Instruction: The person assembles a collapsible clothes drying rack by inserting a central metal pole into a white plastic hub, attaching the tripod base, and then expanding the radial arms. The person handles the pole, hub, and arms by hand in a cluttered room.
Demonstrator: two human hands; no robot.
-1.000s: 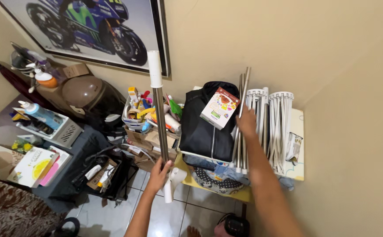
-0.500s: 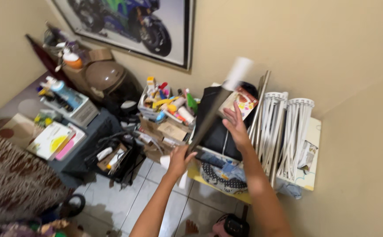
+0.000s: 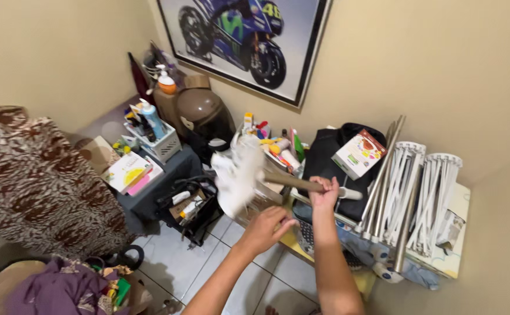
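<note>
White and blurred, the roll (image 3: pixel 238 178) at the near end of a brown tube (image 3: pixel 293 182) sits just left of frame centre, held level above the cluttered shelf. The right hand (image 3: pixel 325 192) is wrapped fully around the tube near its far end. The left hand (image 3: pixel 265 228), at six o'clock from the roll, is loosely curled with nothing in it that I can make out. By its look the tube is stiff and light, probably smooth enough to slip, so a grip near mid-length would steady it; the white wrap seems soft and easily creased.

At two o'clock from the right hand, a small red-and-white carton (image 3: pixel 358 154) lies tilted on a black bag (image 3: pixel 325 157). At nine o'clock, a flat white pack with a yellow print (image 3: pixel 126 170) rests on a grey cloth. At twelve, a black-framed motorcycle poster (image 3: pixel 244 36) hangs on the wall.
</note>
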